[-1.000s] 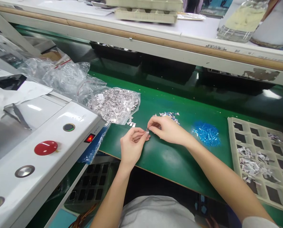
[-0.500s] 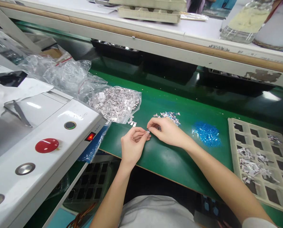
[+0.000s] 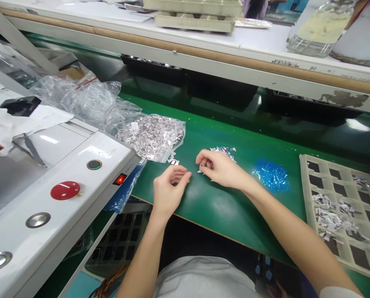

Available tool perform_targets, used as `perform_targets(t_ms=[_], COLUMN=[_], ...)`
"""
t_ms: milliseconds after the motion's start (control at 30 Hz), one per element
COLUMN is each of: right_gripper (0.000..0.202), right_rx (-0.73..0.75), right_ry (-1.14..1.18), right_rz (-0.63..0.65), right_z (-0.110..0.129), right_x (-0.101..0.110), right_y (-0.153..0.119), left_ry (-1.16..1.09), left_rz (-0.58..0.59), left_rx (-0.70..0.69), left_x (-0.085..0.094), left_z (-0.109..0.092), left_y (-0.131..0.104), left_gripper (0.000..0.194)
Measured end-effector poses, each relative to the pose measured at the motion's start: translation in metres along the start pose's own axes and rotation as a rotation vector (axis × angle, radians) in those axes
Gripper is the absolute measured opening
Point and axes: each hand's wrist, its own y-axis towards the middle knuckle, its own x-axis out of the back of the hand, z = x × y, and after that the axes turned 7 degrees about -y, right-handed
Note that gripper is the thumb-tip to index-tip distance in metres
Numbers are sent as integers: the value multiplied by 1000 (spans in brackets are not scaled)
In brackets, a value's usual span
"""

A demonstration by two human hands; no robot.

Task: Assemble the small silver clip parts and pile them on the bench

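Observation:
My left hand is over the green table, fingers loosely curled and the thumb apart from them, with nothing visible between. My right hand is just to its right, its thumb and index finger bent close together. Whatever is between those fingertips is too small to make out. A tiny whitish piece shows right by the fingertips; I cannot tell whether they touch it. Partly hidden behind my right hand is a pile of small silvery pieces. Further right lies a heap of small blue pieces.
A clear plastic bag full of small silvery pieces lies left of my hands, several loose ones at its mouth. A compartment tray with metal pieces stands at right. A white machine with buttons borders the left. A shelf spans the back.
My hands, which met fingertip to fingertip around a small silvery piece, have parted. The left has moved slightly left and its thumb has loosened; the right has drawn back a little.

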Motion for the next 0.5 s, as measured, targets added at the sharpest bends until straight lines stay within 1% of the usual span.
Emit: perform_targets(t_ms=[67, 100, 133, 200, 267, 333, 433, 500], right_gripper=[21, 23, 24, 24, 22, 18, 10, 9], right_rx=[-32, -44, -49, -44, -39, -54, -98, -138], right_ry=[-112, -162, -205, -263, -289, -304, -296, -284], right_rz=[8, 17, 23, 18, -17, -84, -231, -351], right_z=[-5, -8, -11, -14, -15, -17, -27, -43], right_x=[4, 5, 5, 5, 5, 8, 18, 25], right_y=[-1, -1, -2, -2, -1, 2, 6, 9], left_ry=[262, 390, 493, 619, 702, 772, 803, 799], left_rz=[-63, -59, -37, 30, 95, 137, 155, 155], left_rx=[-130, -191, -237, -295, -320, -327, -326, -328], left_x=[15, 22, 28, 35, 35, 31, 25, 23], left_z=[-2, -2, -3, -3, -2, 0, 3, 3], left_y=[10, 15, 21, 32, 40, 46, 50, 50], left_gripper=[14, 15, 18, 25, 29, 29, 22, 18])
